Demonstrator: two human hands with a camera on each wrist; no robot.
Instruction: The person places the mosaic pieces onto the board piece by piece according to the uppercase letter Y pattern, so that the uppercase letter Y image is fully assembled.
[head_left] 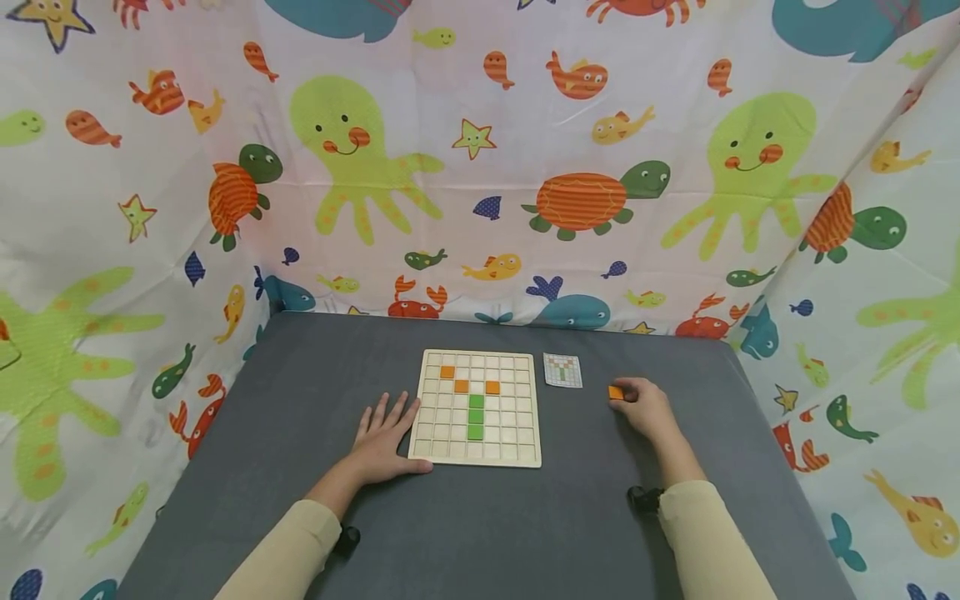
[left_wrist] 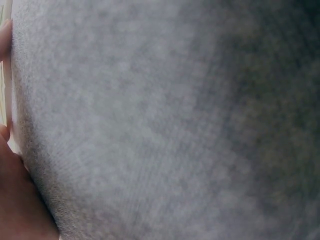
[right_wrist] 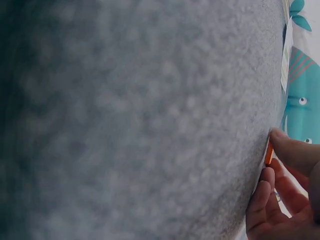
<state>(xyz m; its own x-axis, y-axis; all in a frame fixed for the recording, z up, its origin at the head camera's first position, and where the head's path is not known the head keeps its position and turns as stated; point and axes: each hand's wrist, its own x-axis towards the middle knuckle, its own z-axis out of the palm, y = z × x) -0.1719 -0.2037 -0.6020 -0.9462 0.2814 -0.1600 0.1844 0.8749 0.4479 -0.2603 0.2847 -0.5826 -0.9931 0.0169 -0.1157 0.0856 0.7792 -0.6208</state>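
Observation:
A light wooden grid board [head_left: 517,425] lies on the grey table. Three orange squares [head_left: 447,372] show in its upper part, and below them three green squares [head_left: 476,417] run down one column. My left hand [head_left: 384,448] rests with spread fingers at the board's left edge, its thumb by the lower left corner. Right of the board, my right hand [head_left: 651,410] pinches an orange square tile [head_left: 616,392] between thumb and fingers, at or just above the table. The right wrist view shows this tile [right_wrist: 269,153] edge-on. In the left wrist view only part of the left hand [left_wrist: 22,200] appears.
A small pattern card [head_left: 567,377] with a printed grid lies between the board and my right hand. A patterned sea-animal curtain [head_left: 465,183] hangs behind and at both sides of the grey table [head_left: 480,533]. Dark wrist devices [head_left: 645,500] sit by the sleeves.

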